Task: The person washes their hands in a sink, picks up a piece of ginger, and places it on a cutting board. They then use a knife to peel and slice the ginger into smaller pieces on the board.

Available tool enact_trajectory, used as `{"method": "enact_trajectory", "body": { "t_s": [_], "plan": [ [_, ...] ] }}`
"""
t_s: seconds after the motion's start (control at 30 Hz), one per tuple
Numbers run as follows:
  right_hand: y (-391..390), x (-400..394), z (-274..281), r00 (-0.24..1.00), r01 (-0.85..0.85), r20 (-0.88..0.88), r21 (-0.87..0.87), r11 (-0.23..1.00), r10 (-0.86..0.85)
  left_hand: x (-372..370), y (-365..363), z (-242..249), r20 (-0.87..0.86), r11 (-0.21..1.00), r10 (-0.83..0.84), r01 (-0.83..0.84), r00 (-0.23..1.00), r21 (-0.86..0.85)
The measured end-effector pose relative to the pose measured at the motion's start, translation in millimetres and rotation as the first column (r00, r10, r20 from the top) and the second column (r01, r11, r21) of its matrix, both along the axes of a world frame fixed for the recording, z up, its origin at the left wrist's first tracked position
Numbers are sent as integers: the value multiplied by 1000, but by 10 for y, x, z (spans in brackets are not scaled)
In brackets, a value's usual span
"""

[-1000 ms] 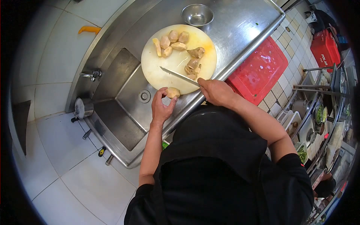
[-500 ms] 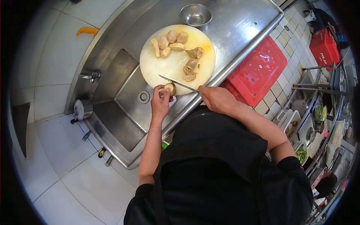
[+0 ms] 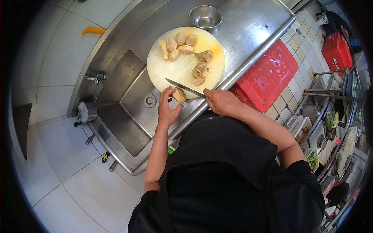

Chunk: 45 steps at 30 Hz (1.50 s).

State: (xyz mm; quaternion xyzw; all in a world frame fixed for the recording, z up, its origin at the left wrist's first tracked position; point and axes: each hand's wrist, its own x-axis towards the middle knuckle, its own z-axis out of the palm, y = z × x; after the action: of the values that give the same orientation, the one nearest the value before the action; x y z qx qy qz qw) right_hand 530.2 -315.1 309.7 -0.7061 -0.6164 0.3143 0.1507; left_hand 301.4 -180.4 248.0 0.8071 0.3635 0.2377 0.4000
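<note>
My left hand [image 3: 168, 108] holds a pale peeled root piece [image 3: 179, 95] over the near edge of a round white cutting board [image 3: 167, 72]. In my right hand [image 3: 218, 101] is a knife [image 3: 182, 87], its blade lying across the top of that piece. Several peeled chunks [image 3: 176, 44] lie at the far side of the board, and darker trimmings [image 3: 200, 68] sit near its right side.
The board rests on a steel counter over a sink basin [image 3: 128, 105] with a drain [image 3: 149, 100]. A small steel bowl [image 3: 205, 17] stands beyond the board. A tap [image 3: 95, 77] is on the left wall. A red crate [image 3: 268, 73] sits on the floor at right.
My left hand picked the root piece off the board edge and turned it in the fingers. The knife drew back toward me and now lies against the piece.
</note>
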Motion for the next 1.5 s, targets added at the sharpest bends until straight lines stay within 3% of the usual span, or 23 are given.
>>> {"method": "enact_trajectory", "body": {
  "t_s": [0.13, 0.2, 0.43, 0.6, 1.0, 1.33, 1.5],
  "plan": [
    [1, -18, 65, 1000, -7, 16, 32, 999, 7, 76, -14, 20, -47, 998, 6, -9, 999, -68],
    [-18, -1, 185, 998, -9, 65, 1, 1000, 9, 122, -46, 4, -92, 996, 67, -61, 993, 59],
    [-218, 87, 393, 994, -43, 99, 65, 997, 37, 292, -80, 31, -71, 979, 164, -154, 984, 133],
    [-291, 37, 425, 985, -19, 169, -11, 1000, 21, 401, -69, 141, -187, 978, 191, -172, 964, 115],
    [-244, 16, 391, 988, -57, 139, -46, 997, 63, 562, -61, 268, -276, 970, 224, -187, 935, 153],
    [-125, -3, 269, 990, -58, 128, -12, 998, 59, 532, -26, 217, -292, 969, 234, -200, 927, 144],
    [28, 18, 200, 997, -49, 52, -82, 995, 53, 522, -31, 245, -252, 977, 210, -189, 945, 103]
  ]
}}
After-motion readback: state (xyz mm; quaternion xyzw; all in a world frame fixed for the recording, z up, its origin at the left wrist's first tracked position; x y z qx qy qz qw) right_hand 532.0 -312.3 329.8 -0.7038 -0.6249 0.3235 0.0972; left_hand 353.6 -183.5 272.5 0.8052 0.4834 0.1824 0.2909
